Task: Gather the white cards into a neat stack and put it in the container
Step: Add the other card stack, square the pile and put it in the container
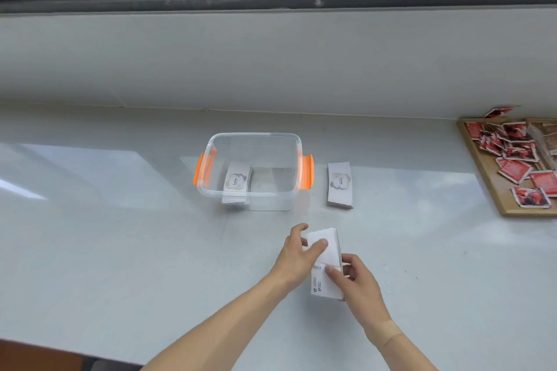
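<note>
A clear plastic container (254, 138) with orange side latches stands mid-table, and one stack of white cards (236, 182) lies inside at its left. A second stack of white cards (340, 185) rests on the table just right of the container. In front of the container, both hands hold a third bunch of white cards (327, 253) against the table. My left hand (297, 253) grips its far left corner. My right hand (358, 283) pinches its near right edge. The lower cards sit slightly askew from the upper ones.
A wooden tray (485, 178) with several red and white packets sits at the right edge of the table. A grey wall and a dark window frame rise behind the table. A brown edge shows at the bottom left.
</note>
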{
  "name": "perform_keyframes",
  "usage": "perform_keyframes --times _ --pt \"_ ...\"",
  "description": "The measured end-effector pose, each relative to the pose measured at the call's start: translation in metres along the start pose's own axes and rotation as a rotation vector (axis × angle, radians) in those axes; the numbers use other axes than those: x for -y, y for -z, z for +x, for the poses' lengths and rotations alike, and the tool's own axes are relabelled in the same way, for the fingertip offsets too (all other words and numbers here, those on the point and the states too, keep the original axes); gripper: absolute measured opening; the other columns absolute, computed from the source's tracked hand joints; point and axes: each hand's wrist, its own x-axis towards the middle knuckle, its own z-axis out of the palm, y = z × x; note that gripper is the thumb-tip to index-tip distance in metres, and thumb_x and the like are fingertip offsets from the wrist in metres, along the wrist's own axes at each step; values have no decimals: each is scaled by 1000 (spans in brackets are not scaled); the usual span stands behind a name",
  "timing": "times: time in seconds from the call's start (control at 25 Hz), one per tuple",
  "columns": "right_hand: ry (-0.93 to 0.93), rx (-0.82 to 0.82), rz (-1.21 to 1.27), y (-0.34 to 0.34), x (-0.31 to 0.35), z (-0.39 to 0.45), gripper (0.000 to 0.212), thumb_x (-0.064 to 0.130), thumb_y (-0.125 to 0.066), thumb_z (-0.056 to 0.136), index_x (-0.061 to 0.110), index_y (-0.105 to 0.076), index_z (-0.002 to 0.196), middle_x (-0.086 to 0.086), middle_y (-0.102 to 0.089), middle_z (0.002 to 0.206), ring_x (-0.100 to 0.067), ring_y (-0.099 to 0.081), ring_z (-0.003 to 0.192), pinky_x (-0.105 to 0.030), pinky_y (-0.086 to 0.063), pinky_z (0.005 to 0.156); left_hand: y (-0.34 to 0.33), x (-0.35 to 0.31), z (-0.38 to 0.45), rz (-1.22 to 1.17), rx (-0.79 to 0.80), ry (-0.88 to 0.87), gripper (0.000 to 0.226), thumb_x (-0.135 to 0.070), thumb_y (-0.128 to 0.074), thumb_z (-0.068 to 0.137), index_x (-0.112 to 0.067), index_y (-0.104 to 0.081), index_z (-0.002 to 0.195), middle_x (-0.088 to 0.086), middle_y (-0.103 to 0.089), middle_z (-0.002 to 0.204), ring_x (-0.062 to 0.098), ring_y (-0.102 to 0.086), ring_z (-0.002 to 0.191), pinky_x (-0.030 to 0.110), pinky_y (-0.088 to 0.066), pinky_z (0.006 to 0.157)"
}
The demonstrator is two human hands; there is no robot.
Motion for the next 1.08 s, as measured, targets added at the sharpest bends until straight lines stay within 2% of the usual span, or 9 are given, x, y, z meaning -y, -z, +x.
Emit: perform_keyframes --times 0.12,0.28,0.36,0.48,0.56,0.72,0.8,0.92,1.08 --pt "-63 -9 133 14 15 24 12 24 -67 89 28 -63 100 -11 -72 96 -22 -70 88 -36 -55 66 3 -1 11 -96 73 80 38 -26 -57 90 -24 -46 126 0 -63 104 14 -68 83 35 -54 83" --pt "-70 -10 132 31 37 61 16 26 -67 90 27 -63 105 -7 -73 98 -17 -70 88 -28 -51 62 -4 -20 36 -161 35 53 24 -11 -57 87 -21 -60 108 -1 -66 86 8 -68 69 31 -55 73" --pt "-31 -47 79 37 46 79 18 29 -66 89 29 -63 107 -2 -70 98 -15 -68 85 -29 -52 61 -11 -32 51 -214 -28 30 24 -9 -56 88 -20 -61 108 2 -66 88 12 -67 74 31 -55 72" --pt "35 -119 -69 47 56 110 18 35 -61 91 33 -65 108 2 -63 100 -21 -61 81 -41 -55 73 -25 -47 77 -268 -150 27 23 -8 -55 88 -19 -61 108 5 -66 93 18 -65 81 40 -55 80" --pt "74 -131 -138 50 61 131 17 34 -57 93 36 -65 107 2 -59 99 -18 -59 77 -39 -53 75 -34 -55 93 -312 -215 32 23 -9 -55 88 -19 -62 107 3 -67 93 15 -63 80 35 -52 77" --pt "137 -198 -275 49 68 160 26 34 -59 91 31 -64 116 3 -63 96 -8 -59 71 -28 -46 68 -44 -64 117 -288 -379 -15 20 -14 -59 88 -25 -62 104 -12 -65 84 -4 -60 72 10 -45 65" --pt "147 -232 -298 44 70 168 31 35 -62 89 28 -63 119 3 -64 97 -10 -61 73 -32 -48 70 -49 -65 125 -249 -435 -31 20 -19 -61 87 -29 -60 104 -16 -65 86 -5 -61 75 9 -46 67" --pt "152 -286 -353 39 68 176 32 36 -64 87 25 -64 117 2 -61 100 -15 -62 79 -33 -49 72 -53 -64 134 -179 -471 -44 23 -20 -62 86 -28 -59 107 -19 -66 92 0 -61 87 21 -51 77" --pt "120 -298 -339 40 63 179 41 41 -67 84 27 -58 122 4 -57 107 -14 -61 81 -32 -47 69 -53 -61 141 -137 -465 -57 22 -18 -62 86 -29 -57 104 -19 -64 92 -7 -59 83 6 -44 66"
